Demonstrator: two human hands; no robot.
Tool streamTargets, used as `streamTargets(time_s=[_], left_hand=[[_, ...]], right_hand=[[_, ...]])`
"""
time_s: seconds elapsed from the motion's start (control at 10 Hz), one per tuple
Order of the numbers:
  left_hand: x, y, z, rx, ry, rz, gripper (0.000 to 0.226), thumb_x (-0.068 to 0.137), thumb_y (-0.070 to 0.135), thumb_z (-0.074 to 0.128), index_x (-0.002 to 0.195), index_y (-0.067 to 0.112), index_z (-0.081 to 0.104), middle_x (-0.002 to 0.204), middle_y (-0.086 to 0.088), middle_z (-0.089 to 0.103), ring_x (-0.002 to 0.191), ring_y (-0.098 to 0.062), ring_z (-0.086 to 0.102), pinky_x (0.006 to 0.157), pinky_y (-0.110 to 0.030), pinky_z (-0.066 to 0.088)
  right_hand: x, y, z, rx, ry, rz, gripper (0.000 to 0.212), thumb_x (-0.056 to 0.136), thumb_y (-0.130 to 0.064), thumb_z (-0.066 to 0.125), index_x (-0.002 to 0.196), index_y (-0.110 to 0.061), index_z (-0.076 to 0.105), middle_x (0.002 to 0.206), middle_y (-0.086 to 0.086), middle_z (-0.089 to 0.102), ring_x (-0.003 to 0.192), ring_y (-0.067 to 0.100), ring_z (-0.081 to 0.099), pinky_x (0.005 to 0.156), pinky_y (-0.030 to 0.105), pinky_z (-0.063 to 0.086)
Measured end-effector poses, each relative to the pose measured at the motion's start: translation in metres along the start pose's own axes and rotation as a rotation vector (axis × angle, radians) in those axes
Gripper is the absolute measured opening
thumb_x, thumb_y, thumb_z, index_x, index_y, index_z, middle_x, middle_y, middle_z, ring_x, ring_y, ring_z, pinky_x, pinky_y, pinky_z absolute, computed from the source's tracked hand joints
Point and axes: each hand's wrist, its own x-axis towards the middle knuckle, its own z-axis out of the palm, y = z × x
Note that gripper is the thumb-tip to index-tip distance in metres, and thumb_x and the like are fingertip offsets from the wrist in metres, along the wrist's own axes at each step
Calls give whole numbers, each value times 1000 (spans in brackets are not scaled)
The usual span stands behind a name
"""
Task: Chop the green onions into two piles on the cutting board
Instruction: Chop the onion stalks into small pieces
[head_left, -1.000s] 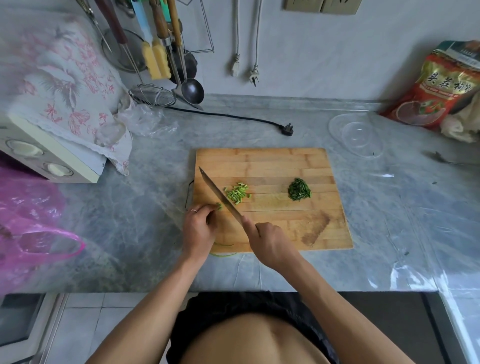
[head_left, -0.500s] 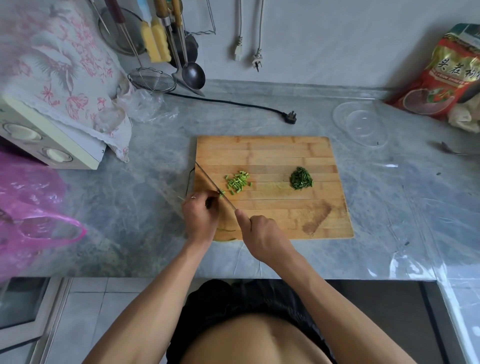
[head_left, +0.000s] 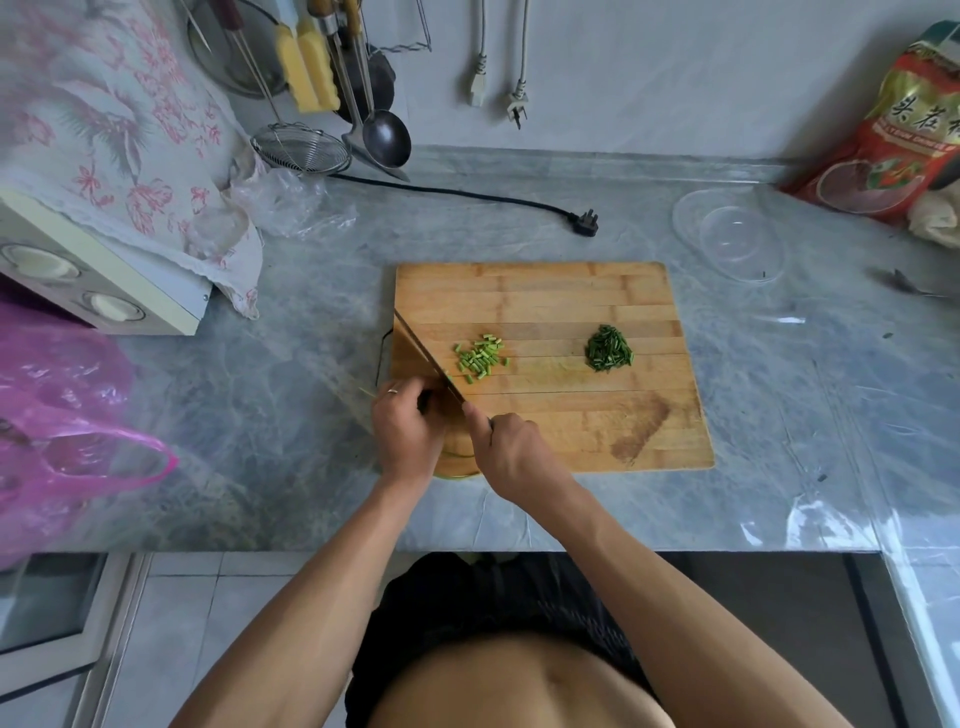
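A wooden cutting board (head_left: 571, 291) lies on the grey marble counter. On it sit a light green pile of chopped onion (head_left: 480, 357) left of centre and a dark green pile (head_left: 609, 349) to its right. My right hand (head_left: 511, 449) grips the handle of a knife (head_left: 422, 353), whose blade runs up and left across the board's left edge. My left hand (head_left: 408, 428), a ring on one finger, curls over the uncut green onion (head_left: 448, 382) just left of the blade; the stalk is almost wholly hidden under the fingers.
A black power plug (head_left: 584, 223) and cord lie behind the board. A clear plastic bowl (head_left: 730, 236) stands at the back right near a red food bag (head_left: 898, 135). A cloth-covered appliance (head_left: 104, 208), a pink plastic bag (head_left: 62, 415) and hanging utensils (head_left: 332, 93) crowd the left.
The knife blade has come down from a raised angle to the board beside my left fingers. Both hands stay at the board's left front corner.
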Motion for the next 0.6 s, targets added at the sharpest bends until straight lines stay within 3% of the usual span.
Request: streamTargets(time_s=[0.1, 0.2, 0.3, 0.4, 0.5, 0.6], left_hand=[[1, -2, -1, 0, -22, 3, 15, 72, -4, 69, 74, 10, 70, 72, -2, 70, 68, -23, 62, 59, -35, 46], [2, -4, -2, 9, -21, 50, 17, 72, -6, 66, 78, 8, 72, 76, -4, 71, 71, -24, 65, 61, -36, 49], [1, -6, -2, 15, -2, 75, 19, 72, -5, 62, 79, 8, 73, 76, -4, 72, 71, -24, 65, 61, -35, 49], [-1, -2, -3, 32, -16, 63, 17, 75, -3, 63, 78, 10, 73, 74, -2, 71, 68, -22, 62, 60, -27, 40], [0, -1, -4, 46, -19, 41, 21, 75, -9, 66, 77, 10, 72, 73, -2, 70, 69, -23, 62, 62, -22, 34], [1, -1, -5, 82, -22, 57, 19, 76, -9, 68, 78, 9, 73, 72, -5, 70, 69, -26, 62, 61, -23, 35]], right_hand=[[-7, -1, 14, 113, -18, -11, 51, 93, 15, 1, 127, 5, 38, 45, 5, 39, 38, 15, 20, 41, 21, 14], [-9, -8, -12, 163, -95, 129, 43, 100, 2, 7, 123, 1, 44, 49, 5, 36, 42, 18, 17, 41, 21, 10], [-11, -2, -12, 303, -130, 192, 58, 101, -50, 29, 93, 1, 57, 58, 7, 44, 45, 19, 32, 42, 25, 21], [0, -4, -13, 203, 31, 173, 37, 85, -15, 68, 115, 4, 58, 62, 14, 53, 48, 20, 26, 44, 24, 4], [15, -4, -26, 750, -259, 562, 60, 101, -51, 26, 88, 3, 50, 65, 4, 47, 54, 16, 36, 50, 25, 27], [12, -1, -23, 831, -263, 631, 67, 97, -60, 19, 79, -2, 45, 61, 1, 42, 53, 12, 36, 53, 25, 31]])
